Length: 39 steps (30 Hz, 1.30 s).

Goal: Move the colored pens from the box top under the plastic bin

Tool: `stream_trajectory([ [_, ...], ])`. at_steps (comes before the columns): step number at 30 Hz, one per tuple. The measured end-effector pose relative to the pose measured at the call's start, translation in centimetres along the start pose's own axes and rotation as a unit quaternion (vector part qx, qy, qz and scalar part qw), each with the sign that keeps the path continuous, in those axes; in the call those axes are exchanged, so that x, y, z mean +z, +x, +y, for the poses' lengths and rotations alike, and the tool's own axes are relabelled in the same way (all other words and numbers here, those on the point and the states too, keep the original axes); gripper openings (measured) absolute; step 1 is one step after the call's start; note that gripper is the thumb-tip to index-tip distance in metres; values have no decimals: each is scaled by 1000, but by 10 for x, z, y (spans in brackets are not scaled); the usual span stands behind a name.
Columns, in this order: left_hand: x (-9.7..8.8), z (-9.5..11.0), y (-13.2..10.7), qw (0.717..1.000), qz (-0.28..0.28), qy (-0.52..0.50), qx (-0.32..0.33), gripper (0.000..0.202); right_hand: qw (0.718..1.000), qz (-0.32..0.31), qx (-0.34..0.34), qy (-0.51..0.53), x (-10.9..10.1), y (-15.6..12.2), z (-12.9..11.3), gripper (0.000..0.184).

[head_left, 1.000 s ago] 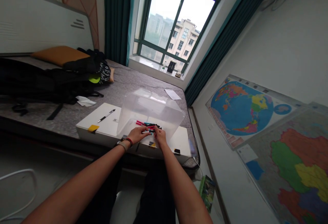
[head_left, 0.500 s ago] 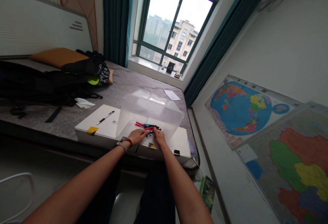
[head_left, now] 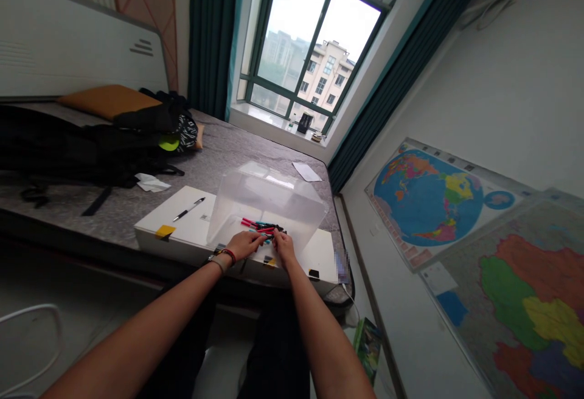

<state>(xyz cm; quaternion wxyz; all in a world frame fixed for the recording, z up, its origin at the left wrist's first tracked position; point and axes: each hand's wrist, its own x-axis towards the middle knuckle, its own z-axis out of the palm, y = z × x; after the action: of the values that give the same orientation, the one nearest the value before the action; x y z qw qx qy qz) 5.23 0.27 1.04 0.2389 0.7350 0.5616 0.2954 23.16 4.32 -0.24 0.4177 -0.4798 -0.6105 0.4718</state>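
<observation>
My left hand (head_left: 245, 245) and my right hand (head_left: 283, 247) meet over the front of a clear plastic box (head_left: 228, 204), fingers closed. Between their fingertips is a thin pen (head_left: 267, 236), partly covered by the fingers. Just beyond them, red, black and teal pens (head_left: 255, 224) lie in a loose heap inside the box, which seems to rest on its side with its open face toward me. Under it is a wide white carton (head_left: 176, 228). One black-and-silver pen (head_left: 188, 209) lies on the carton, left of the box.
Yellow and black tape (head_left: 165, 230) marks the carton's front edge. The carton sits on a grey mattress (head_left: 246, 146). A crumpled tissue (head_left: 152, 183) and black bags (head_left: 91, 149) lie to the left; a white paper (head_left: 306, 171) is behind. Wall maps (head_left: 429, 198) hang at right.
The view has shifted slightly. Both hands stay together at the front of the box with only small finger movement; the heap of pens looks the same.
</observation>
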Motion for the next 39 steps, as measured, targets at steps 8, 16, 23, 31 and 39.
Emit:
stream_trajectory([
  [8, 4, -3, 0, 999, 33, 24, -12, 45, 1000, 1, 18, 23, 0, 1, 3, 43],
  [16, 2, -1, -1, 999, 23, 26, 12, 49, 999, 1, 13, 47, 0, -2, 1, 38],
  [23, 2, -3, 2, 1000, 14, 12, 9, 54, 1000, 17, -8, 7, 1, -1, 2, 43],
  [31, 4, -3, 0, 999, 31, 23, -7, 46, 999, 5, 13, 48, 1, -2, 1, 37],
  [39, 4, -5, 3, 1000, 8, 21, 0, 48, 1000, 15, -14, -8, 1, 0, 1, 51],
])
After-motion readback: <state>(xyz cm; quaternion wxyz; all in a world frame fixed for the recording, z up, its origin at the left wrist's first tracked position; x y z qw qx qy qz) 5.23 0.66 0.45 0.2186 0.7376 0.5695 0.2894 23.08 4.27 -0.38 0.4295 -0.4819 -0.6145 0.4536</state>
